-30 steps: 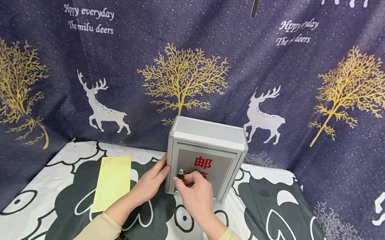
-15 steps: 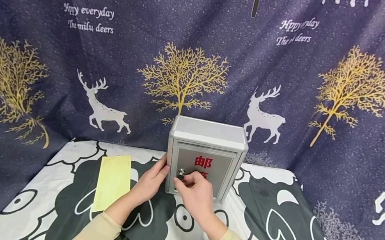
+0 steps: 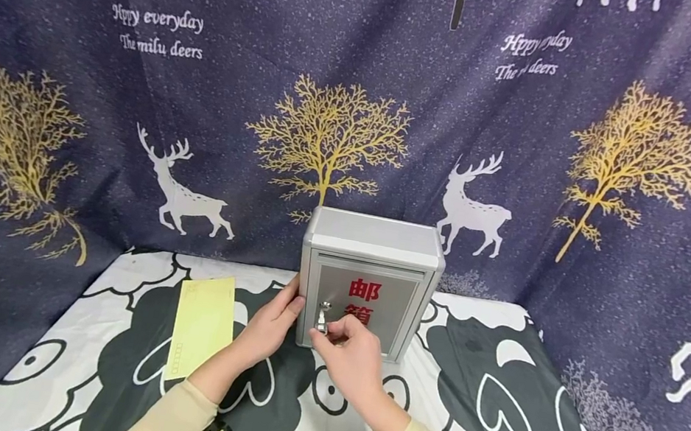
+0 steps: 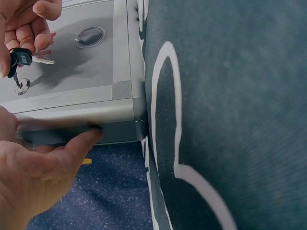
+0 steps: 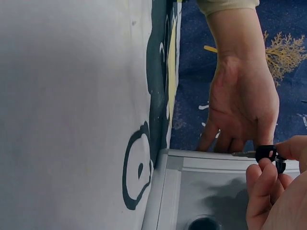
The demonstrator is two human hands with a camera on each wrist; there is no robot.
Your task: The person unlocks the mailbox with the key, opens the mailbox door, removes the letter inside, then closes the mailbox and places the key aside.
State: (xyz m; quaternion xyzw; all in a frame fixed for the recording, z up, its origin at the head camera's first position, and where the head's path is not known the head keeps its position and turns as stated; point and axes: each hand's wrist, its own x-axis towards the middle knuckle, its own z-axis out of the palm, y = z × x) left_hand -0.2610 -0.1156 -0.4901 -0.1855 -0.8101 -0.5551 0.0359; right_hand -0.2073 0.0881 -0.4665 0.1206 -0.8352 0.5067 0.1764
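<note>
A silver metal mailbox [image 3: 375,239] stands upright with red characters on its front. My left hand [image 3: 265,326] rests against its left side, the thumb by the front corner; in the left wrist view the left hand [image 4: 43,172] lies along that side with its fingers fairly straight. My right hand [image 3: 354,355] is in front of the door and pinches a black-headed key [image 4: 20,58], whose shaft reaches the round lock [image 4: 22,87]. A second key [image 4: 44,60] hangs beside it, its blade sticking out. The right wrist view shows the right fingers [image 5: 263,184] around the key heads.
A yellow envelope [image 3: 203,328] lies on the patterned cloth [image 3: 490,416] left of the mailbox. Close behind the box hangs a dark blue curtain [image 3: 370,48] with deer and trees. A round disc [image 4: 91,37] sits lower on the mailbox door.
My right hand has shifted slightly down from the lock, and its wrist has turned a little. Silver metal now shows below the lock, and more of the lower red character is uncovered. The left hand stays put.
</note>
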